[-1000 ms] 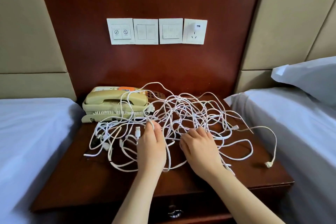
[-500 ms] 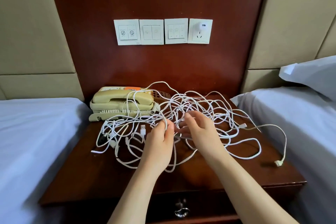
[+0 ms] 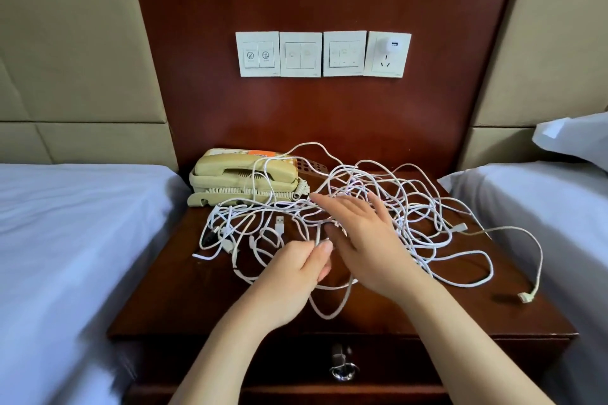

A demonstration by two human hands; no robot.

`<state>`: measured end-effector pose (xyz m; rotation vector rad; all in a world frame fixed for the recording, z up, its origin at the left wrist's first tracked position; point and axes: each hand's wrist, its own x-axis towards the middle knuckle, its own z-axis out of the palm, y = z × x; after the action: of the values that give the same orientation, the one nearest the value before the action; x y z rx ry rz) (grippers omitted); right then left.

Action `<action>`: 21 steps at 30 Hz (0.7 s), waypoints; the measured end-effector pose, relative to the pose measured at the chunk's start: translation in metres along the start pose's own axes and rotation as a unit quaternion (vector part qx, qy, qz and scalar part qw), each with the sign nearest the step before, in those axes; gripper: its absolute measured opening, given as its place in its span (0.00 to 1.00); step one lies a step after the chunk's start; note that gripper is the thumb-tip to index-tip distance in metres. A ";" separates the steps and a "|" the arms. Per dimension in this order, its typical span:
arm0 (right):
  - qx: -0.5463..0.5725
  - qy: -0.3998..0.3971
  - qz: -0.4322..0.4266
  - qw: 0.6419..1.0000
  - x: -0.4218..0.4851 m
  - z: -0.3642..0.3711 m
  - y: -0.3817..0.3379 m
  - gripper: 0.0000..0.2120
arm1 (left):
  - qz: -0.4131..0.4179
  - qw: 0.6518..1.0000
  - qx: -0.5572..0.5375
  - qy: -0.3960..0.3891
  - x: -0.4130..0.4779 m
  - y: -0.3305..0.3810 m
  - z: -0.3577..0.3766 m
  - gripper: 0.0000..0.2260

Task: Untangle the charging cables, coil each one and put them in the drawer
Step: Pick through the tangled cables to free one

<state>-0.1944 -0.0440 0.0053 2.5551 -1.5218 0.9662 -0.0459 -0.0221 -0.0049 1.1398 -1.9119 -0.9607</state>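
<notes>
Tangle of white charging cables (image 3: 411, 207) centre frame on worktop (image 3: 184, 299); left grip (image 3: 289, 276) pinching one strand, right grip (image 3: 365, 240) spread over heap, drawer (image 3: 427, 358) shut below.

We are in a hotel room: a nightstand (image 3: 184, 302) with a phone (image 3: 237, 174) between two beds (image 3: 75, 227), a switch panel (image 3: 301, 54) above.

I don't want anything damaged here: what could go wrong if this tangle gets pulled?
The left hand pinches one strand of the tangled white charging cables. Loops lie over the beige corded telephone, so a hard pull could drag its handset off. The white plug end near the dark wooden nightstand's right edge might slip off.
</notes>
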 end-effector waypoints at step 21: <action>-0.019 0.088 0.012 0.996 -0.005 0.004 0.018 0.11 | -0.130 0.932 -0.330 -0.067 -0.001 0.003 -0.007 0.20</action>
<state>-0.2087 -0.0509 -0.0055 2.3598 -1.5119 1.1184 -0.0406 -0.0221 0.0009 0.9370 -1.3623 -1.7024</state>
